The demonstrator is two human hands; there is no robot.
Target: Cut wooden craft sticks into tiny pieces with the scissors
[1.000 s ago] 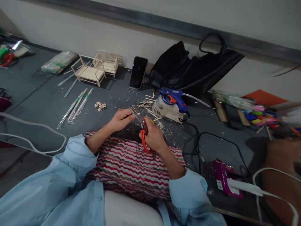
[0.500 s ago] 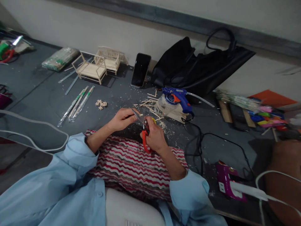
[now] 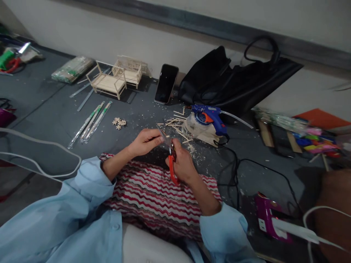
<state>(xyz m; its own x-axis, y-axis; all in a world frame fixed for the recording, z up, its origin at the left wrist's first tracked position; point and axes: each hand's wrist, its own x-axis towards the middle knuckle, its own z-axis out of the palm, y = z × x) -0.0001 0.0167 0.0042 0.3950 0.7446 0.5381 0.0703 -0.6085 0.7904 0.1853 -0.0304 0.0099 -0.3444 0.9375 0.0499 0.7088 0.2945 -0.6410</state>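
Observation:
My right hand [image 3: 183, 162] is closed around a pair of scissors [image 3: 172, 170] with red handles. Their metal blades point up and left toward my left hand [image 3: 144, 141]. The left thumb and fingers are pinched together right beside the blades; what they hold is too small and hidden to make out. A small pale bit shows by the blades. Both hands are above the near table edge, over a red-and-white striped cloth [image 3: 156, 197] on my lap. Just beyond them lie thin wooden sticks [image 3: 179, 119] and scattered pale crumbs.
A blue glue gun [image 3: 216, 118] rests on a clear jar [image 3: 193, 126], its black cord trailing right. Farther back are miniature wooden furniture [image 3: 108, 83], a phone [image 3: 166, 83] and a black bag [image 3: 216, 80]. Wrapped sticks [image 3: 94, 122] and snowflake-shaped pieces [image 3: 119, 123] lie left.
The whole view has shifted slightly. The scissors' red handle is a little lower and more upright; both hands keep nearly the same places, the left still pinched by the blades.

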